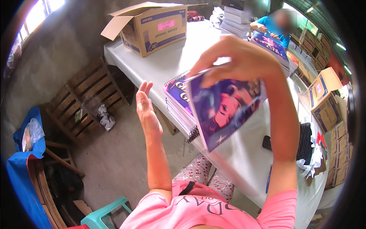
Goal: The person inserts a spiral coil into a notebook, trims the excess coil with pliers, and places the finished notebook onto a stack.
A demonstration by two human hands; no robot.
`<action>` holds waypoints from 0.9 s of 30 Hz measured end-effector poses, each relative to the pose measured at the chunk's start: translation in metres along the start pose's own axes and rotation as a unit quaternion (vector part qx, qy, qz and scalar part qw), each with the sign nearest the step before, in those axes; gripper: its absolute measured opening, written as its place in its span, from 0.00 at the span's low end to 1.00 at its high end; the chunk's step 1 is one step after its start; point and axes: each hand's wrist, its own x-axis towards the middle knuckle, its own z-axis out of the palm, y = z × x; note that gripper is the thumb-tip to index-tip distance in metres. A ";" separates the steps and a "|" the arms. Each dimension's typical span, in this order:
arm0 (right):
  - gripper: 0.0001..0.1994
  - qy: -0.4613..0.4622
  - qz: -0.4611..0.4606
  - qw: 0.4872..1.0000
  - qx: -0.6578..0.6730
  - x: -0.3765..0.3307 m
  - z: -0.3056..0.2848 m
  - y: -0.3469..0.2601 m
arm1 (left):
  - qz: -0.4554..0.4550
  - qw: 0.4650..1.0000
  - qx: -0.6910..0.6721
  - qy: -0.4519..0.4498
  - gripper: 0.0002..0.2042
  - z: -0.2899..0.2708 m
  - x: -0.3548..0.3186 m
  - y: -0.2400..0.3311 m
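My right hand [236, 63] is raised over the table and grips a spiral notebook [225, 110] by its upper edge. Its purple cover, with a drawn figure, hangs tilted and a little blurred. Partly behind it, a stack of spiral notebooks [179, 101] stands at the table's left edge, black coils showing along its sides. Left of that stack, off the table's edge, my left hand [145, 110] is held up with its fingers stretched out and nothing in it.
An open cardboard box [162, 32] stands on the white-covered table [244, 160] at the far left. More notebook stacks [234, 23] rise at the back, near a person in blue [263, 24]. Black coils [305, 143] lie at the right. Wooden pallets [89, 95] and a green stool [105, 213] are left.
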 end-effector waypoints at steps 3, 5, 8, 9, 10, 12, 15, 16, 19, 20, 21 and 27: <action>0.18 -0.111 0.070 0.991 0.040 0.042 0.009 0.038 | -0.047 0.998 -0.015 -0.035 0.32 0.013 0.003 -0.014; 0.23 -0.005 -0.026 0.999 -0.029 0.043 0.028 0.059 | -0.051 0.997 -0.026 -0.052 0.31 0.012 0.008 -0.026; 0.32 0.139 0.084 0.985 -0.057 -0.002 0.040 0.082 | -0.173 0.971 -0.150 -0.070 0.26 0.019 0.015 -0.018; 0.32 0.185 0.146 0.972 -0.017 -0.025 0.047 0.092 | -0.182 0.969 -0.158 -0.057 0.24 0.020 0.018 -0.014; 0.32 0.229 0.215 0.949 0.016 -0.053 0.054 0.102 | -0.195 0.964 -0.174 -0.050 0.22 0.026 0.020 -0.014; 0.32 0.338 0.277 0.892 0.115 -0.096 0.086 0.128 | -0.005 0.999 0.020 -0.032 0.19 0.044 0.015 -0.036; 0.29 0.456 0.330 0.801 0.203 -0.113 0.135 0.148 | 0.030 0.999 0.035 0.004 0.16 0.046 0.020 -0.059; 0.28 0.484 0.354 0.775 0.201 -0.111 0.147 0.151 | 0.097 0.990 0.100 0.008 0.15 0.054 0.015 -0.057; 0.26 0.648 0.309 0.657 0.231 -0.089 0.160 0.152 | 0.077 0.997 0.004 0.013 0.17 0.054 0.016 -0.070; 0.25 0.707 0.270 0.606 0.246 -0.080 0.163 0.152 | 0.035 0.998 -0.040 0.031 0.19 0.057 0.012 -0.060; 0.25 0.706 0.281 0.600 0.249 -0.077 0.164 0.149 | 0.023 0.996 -0.075 0.036 0.20 0.056 0.014 -0.064; 0.17 0.688 0.309 0.606 0.252 -0.071 0.165 0.149 | -0.010 0.998 -0.059 0.016 0.23 0.049 0.022 -0.069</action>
